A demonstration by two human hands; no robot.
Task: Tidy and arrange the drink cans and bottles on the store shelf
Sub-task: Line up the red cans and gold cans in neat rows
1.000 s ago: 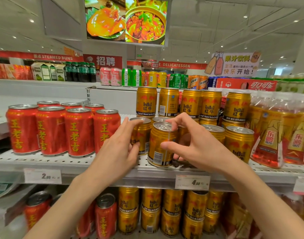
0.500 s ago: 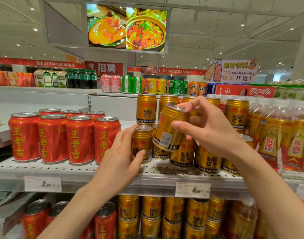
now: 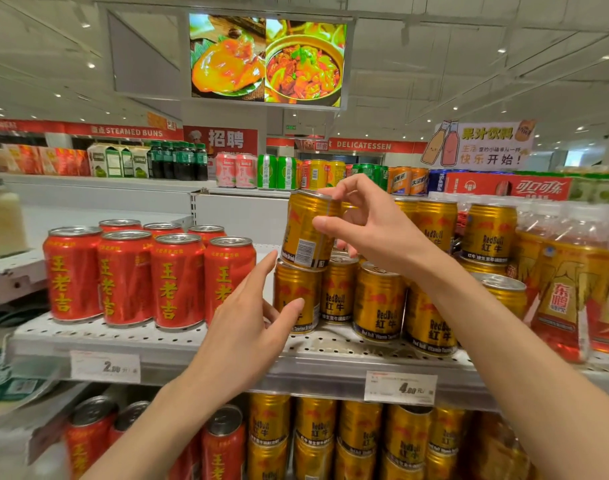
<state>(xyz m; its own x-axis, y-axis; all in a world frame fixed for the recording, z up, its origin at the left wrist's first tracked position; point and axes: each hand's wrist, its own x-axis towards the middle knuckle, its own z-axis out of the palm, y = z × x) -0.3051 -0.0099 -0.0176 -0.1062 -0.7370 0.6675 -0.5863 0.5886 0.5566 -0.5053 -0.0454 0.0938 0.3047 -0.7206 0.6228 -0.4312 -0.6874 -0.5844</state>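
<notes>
The gold can sits tilted on the front-left gold can below, pinched near its top by the right hand, so this stacking looks unfinished. The left hand, fingers spread and holding nothing, hovers beside the lower can; the red cans on the shelf already stand in neat rows

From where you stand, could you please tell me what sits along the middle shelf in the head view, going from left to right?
Red cans → left hand → gold can held up by the right hand → gold cans standing on the shelf → orange drink bottles.
</notes>
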